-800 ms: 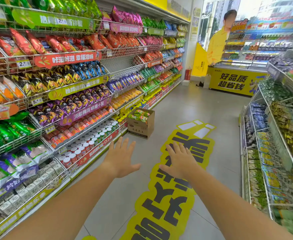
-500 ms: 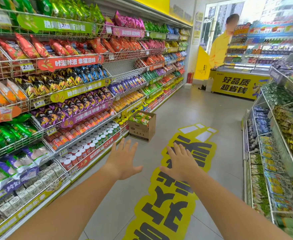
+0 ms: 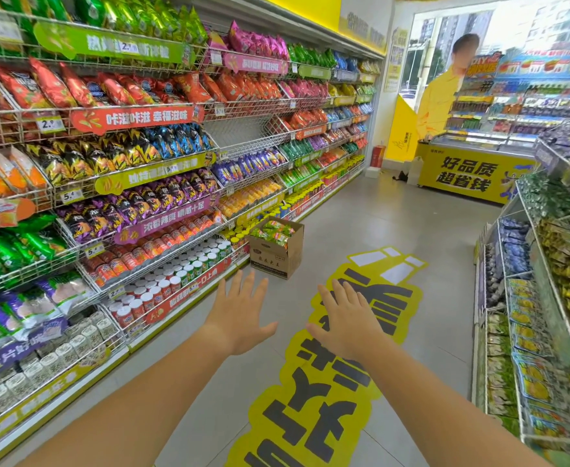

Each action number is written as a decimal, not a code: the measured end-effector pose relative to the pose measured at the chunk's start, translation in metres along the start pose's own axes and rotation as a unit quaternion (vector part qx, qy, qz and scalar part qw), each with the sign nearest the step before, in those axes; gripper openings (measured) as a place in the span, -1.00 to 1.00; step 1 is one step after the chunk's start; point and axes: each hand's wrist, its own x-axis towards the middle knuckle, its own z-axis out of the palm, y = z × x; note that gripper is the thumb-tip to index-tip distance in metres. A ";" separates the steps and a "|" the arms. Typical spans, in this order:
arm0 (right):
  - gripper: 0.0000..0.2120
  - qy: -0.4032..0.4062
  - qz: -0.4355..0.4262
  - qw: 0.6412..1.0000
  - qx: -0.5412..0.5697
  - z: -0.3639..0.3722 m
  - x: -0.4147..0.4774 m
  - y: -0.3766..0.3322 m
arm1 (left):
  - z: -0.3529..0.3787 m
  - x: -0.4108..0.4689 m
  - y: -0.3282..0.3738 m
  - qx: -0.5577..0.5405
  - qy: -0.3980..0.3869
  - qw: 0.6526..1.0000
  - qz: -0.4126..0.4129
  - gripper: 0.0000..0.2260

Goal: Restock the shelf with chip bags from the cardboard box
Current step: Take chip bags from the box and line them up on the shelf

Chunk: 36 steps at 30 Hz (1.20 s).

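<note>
Shelf [image 3: 240,133] left of both hands, one wire bay bare. Cardboard box [image 3: 277,261] on floor ahead, slightly left, well apart; chip bags [image 3: 273,232] heaped inside. Left hand [image 3: 240,315] nearer than right hand [image 3: 347,318]; both spread, holding nothing.

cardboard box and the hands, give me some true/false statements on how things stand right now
1. The cardboard box stands on the floor. True.
2. The box is empty. False: green bags fill its open top.
3. The left hand and the right hand are both open, fingers spread, holding nothing. True.
4. The right hand is touching the box. False: it is well short of the box, over the yellow floor decal.
5. One wire shelf bay shows bare mesh with no bags in it. True.
</note>
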 end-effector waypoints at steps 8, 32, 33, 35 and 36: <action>-0.18 0.005 -0.025 1.000 0.001 0.013 0.021 0.026 | 0.025 0.030 0.011 0.011 -0.012 1.000 0.006 -0.19; -0.19 -0.027 0.011 0.999 -0.017 0.018 0.395 0.159 | 0.054 0.420 -0.083 -0.015 -0.040 0.999 0.005 -0.16; -0.18 -0.029 0.012 0.999 -0.022 0.021 0.412 0.168 | 0.058 0.441 -0.084 -0.014 -0.042 0.999 0.006 -0.16; -0.18 -0.029 0.011 0.999 -0.027 0.027 0.447 0.187 | 0.067 0.483 -0.088 -0.010 -0.047 0.999 0.004 -0.16; -0.17 -0.029 0.011 0.999 -0.027 0.030 0.466 0.197 | 0.071 0.504 -0.088 -0.006 -0.048 0.999 0.000 -0.15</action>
